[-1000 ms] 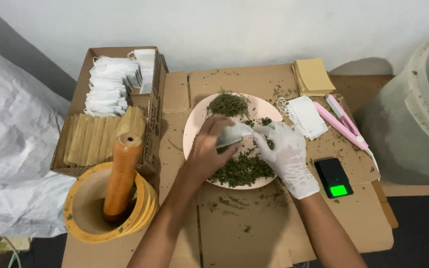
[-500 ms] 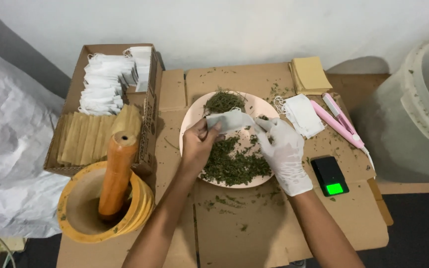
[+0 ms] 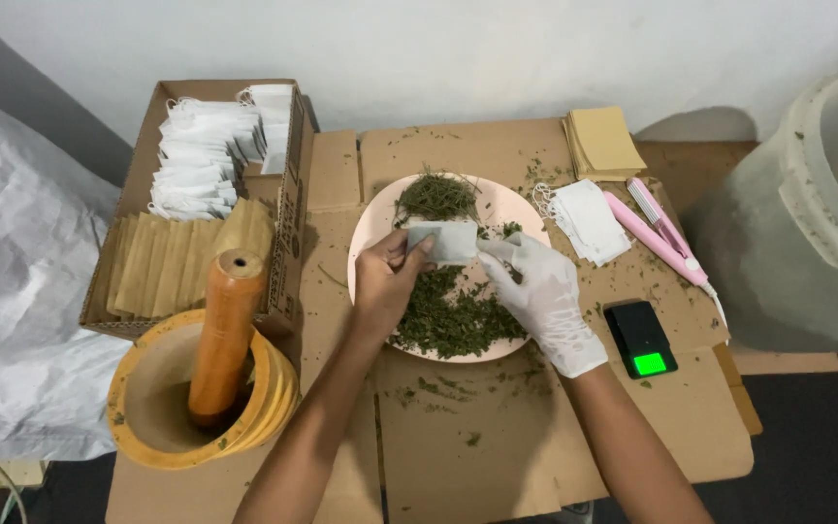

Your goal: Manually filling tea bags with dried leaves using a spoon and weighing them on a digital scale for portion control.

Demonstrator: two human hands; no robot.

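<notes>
Sachet (image 3: 446, 242) lower than before, over plate (image 3: 369, 229).

Wooden pestle (image 3: 222, 330) stands in yellow mortar (image 3: 162, 408) — black scale (image 3: 640, 337) lit green.

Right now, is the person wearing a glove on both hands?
No, only the right hand wears a white glove; the left hand is bare, and both hold a small white bag over the pink plate.
</notes>
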